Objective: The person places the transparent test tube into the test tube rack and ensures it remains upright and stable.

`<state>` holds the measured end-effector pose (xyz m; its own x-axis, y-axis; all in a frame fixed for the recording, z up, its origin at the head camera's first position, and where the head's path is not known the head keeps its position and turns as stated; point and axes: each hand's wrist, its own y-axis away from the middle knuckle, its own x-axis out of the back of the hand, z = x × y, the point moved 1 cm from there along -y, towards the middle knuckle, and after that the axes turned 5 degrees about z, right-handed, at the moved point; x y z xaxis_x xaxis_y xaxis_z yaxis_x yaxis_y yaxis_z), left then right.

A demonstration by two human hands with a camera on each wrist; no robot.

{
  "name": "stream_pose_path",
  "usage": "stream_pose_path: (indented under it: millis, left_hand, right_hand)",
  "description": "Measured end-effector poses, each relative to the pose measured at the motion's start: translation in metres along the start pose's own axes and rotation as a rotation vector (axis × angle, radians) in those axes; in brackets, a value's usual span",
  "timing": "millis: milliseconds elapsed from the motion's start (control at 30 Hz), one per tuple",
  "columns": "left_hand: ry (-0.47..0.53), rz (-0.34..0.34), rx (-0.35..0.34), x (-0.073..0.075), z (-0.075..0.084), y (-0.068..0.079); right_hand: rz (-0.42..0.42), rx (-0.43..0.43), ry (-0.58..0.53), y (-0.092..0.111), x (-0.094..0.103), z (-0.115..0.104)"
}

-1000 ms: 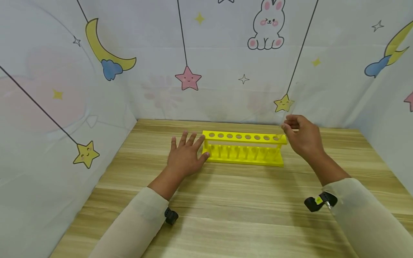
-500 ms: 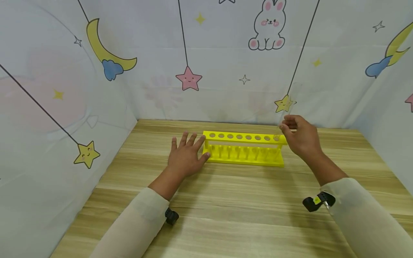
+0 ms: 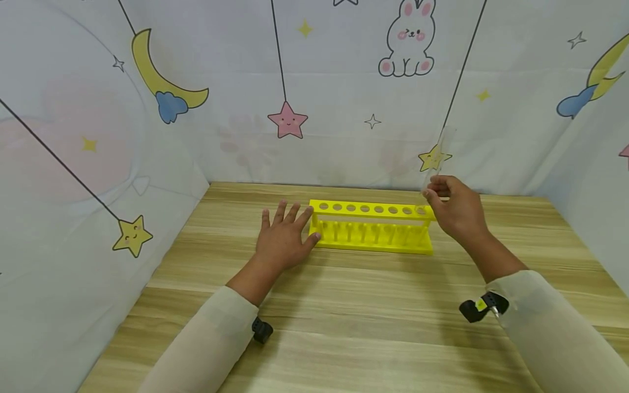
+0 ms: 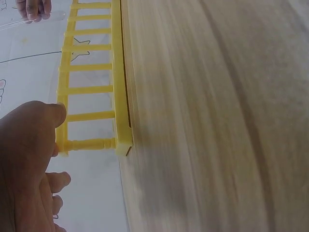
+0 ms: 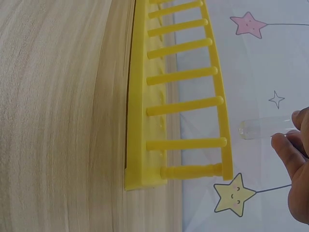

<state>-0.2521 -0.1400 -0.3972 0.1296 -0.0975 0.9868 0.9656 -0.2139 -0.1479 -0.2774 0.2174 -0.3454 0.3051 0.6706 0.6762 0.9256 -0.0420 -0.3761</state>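
Note:
A yellow test tube rack (image 3: 372,210) stands on the wooden table, with a row of holes in its top bar and pegs below. My left hand (image 3: 284,234) grips the rack's left end between thumb and index finger, the other fingers spread. My right hand (image 3: 459,210) pinches a clear test tube (image 5: 263,128) above the rack's right end. The tube leans slightly, upper end to the right. In the right wrist view its rounded bottom sits just above the top bar, apart from it. Part of the tube is hidden by the fingers.
Behind the table (image 3: 344,316) hangs a white cloth wall (image 3: 334,158) printed with stars, moons and a rabbit. It closes off the left and right sides too. Each wrist carries a small black camera mount (image 3: 484,307).
My right hand has moved slightly left with the test tube, bringing the tube's lower end over the rack's rightmost hole. The left hand and rack have stayed in place.

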Motion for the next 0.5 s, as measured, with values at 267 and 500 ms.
stream_pose_path:
  millis: [267, 500]
  left_hand:
    - [-0.001, -0.006, 0.002, 0.0012, 0.0007, 0.0001]
    - [0.007, -0.003, -0.003, 0.0, 0.0005, 0.0007]
  right_hand:
    - [0.003, 0.001, -0.02, -0.0004, -0.0031, -0.0015]
    - [-0.003, 0.01, -0.02, 0.0003, -0.0043, -0.0033]
